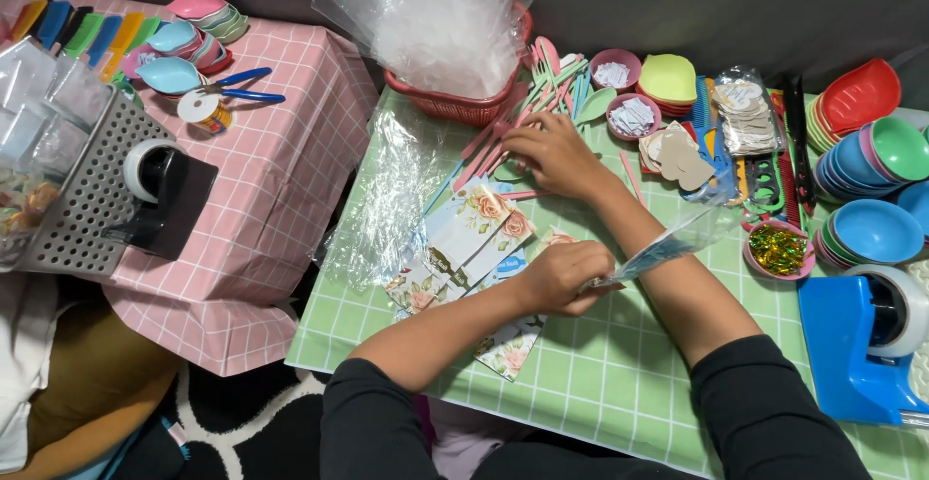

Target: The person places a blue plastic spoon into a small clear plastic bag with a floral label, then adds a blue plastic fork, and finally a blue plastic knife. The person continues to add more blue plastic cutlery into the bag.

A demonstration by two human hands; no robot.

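Hands meet over a green checked tablecloth [600, 374] in the head view, the only one we have. Our left hand [564, 275] is curled shut on the edge of a clear plastic sleeve [677, 240], which slants up and to the right with something blue inside it (we cannot tell what). Under that hand lies a fan of floral printed cards [464, 238], partly overlapping. Our right hand [556, 156] reaches further out, fingers bent down onto a heap of pink and pale green plastic spoons and forks [523, 112]; whether it has one pinched we cannot tell. Just beyond the heap stands a red basket [455, 105] stuffed with crumpled clear bags. To the right of the cutlery we see small pink bowls of paper slips [634, 115], a stack of blue bowls [871, 230] and a blue tape dispenser [856, 345]. To the left, a pink checked table [290, 180] carries scissors [237, 85] and more coloured dishes.
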